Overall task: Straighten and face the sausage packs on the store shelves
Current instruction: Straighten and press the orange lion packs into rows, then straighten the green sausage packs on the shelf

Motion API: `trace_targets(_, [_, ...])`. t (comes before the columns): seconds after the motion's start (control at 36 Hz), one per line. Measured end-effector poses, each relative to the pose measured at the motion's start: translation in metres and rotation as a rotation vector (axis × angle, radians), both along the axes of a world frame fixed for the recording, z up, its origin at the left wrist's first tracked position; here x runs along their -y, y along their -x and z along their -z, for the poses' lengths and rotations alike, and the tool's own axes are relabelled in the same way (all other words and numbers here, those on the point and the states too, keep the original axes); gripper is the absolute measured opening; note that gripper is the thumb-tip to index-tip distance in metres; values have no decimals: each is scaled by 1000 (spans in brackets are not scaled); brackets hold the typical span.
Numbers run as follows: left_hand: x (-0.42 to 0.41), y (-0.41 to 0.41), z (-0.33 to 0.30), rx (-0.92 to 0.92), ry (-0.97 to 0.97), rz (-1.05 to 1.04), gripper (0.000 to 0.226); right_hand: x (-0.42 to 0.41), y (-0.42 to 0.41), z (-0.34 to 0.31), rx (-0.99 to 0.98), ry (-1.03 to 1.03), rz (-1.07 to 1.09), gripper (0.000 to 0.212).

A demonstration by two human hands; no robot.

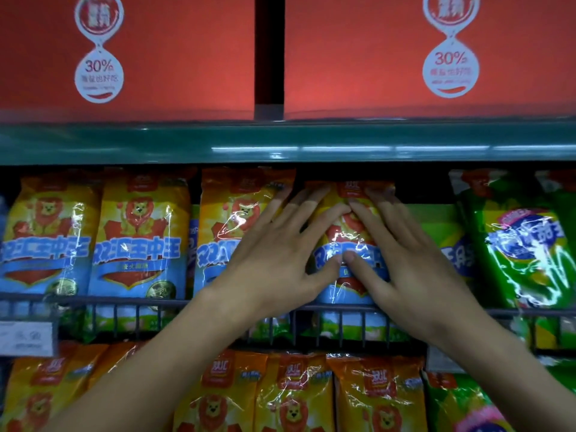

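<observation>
Shelving is filling your whole view: a green shelf edge (280, 141) is running across above, carrying two big red boxes (156, 57) side by side. Below it, a wire rail (93, 302) is fronting the middle shelf, where a row of orange-and-blue sausage packs (140, 232) is standing upright, faces out. Green packs (523, 244) are leaning at the right end of the same shelf. More orange packs (293, 394) are showing on the shelf underneath, and a price tag (26, 338) is hanging on the rail at the left.

You are reaching both arms up to one pack (352, 244) standing between the orange row and the green ones, just behind the rail. Your left hand (280, 254) is lying flat against its left half, fingers straight and spread, partly overlapping the neighbouring pack too. Your right hand (402, 257) is pressing flat on its right half, fingers likewise stretched out. Thumb tips and index fingertips are nearly meeting over the pack's middle; neither hand is curling round it.
</observation>
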State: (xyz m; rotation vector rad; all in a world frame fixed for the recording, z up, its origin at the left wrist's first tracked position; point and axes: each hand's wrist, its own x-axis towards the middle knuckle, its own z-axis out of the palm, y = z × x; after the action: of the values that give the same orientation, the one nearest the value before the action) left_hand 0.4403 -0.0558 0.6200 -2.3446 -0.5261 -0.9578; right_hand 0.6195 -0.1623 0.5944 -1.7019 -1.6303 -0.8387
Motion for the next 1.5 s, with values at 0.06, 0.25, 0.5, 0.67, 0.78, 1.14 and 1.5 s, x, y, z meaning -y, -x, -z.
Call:
trace_targets(0.06, [2,2,2,18,10,12,68,3,2,1,-24,-1,-30,69])
trace_targets(0.25, [6,20,29,19,57,46,57,23,3,21,-10,-114,-69,64])
trace_targets(0.5, [5,18,35,25,48,9,54,26,10,19,9,-25,13,66])
trace_targets(0.67, [6,18,38,32,26,21,56,29,12,19,-24,-37,-5,62])
trace_targets(0.78, [4,18,38,23,34,24,58,31,12,19,-56,-36,-62,53])
trace_targets(1.14, [14,10,41,253,37,165,52,52,-10,19,-268,-92,-377,48])
trace_targets(1.5, [114,-132,40,318,548,550,46,145,-155,17,-312,-314,-71,53])
